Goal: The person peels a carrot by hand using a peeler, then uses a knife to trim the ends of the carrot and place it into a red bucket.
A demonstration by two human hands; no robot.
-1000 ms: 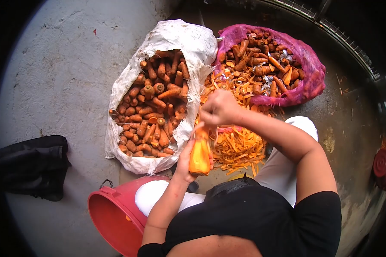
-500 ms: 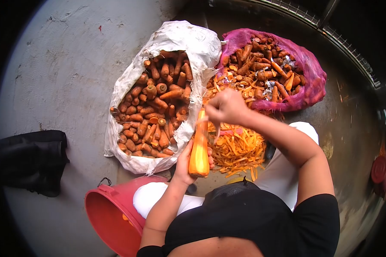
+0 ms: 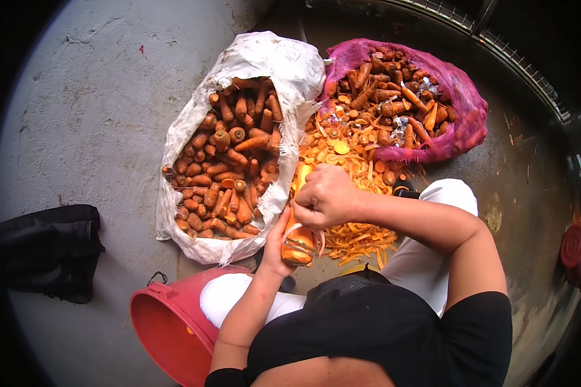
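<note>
Orange carrot (image 3: 298,236) in the left hand (image 3: 276,248), between the white sack (image 3: 274,58) and the heap of peelings (image 3: 365,237). Left fingers wrapped round the thick near end from the side and below, tips just showing on the far side: gripping closely. Upper face left bare by this hold, probably to give a blade clear room and keep skin out of its path.

Right hand (image 3: 329,197) over the carrot, fingers curled closed on a peeler (image 3: 320,241), handle mostly hidden in the fist. Peeler lying across the thick end, close to the left palm; full contact or slight gap, cannot tell. Thin end pointing away from the body, perhaps to suit strokes along the length.

White sack open just beyond the left hand, full of rough-skinned carrots (image 3: 223,164): apparently placed for easy reach. Peelings beneath and beyond the right hand, presumably gathered there from directly above. Pink net bag (image 3: 468,106) at the far end of the heap, open towards it, with browner carrots (image 3: 390,106) inside. Red bucket (image 3: 158,297) beside the left leg (image 3: 242,293), a bit of orange within; likely set there for closeness. Upright or tilted, cannot tell.
</note>
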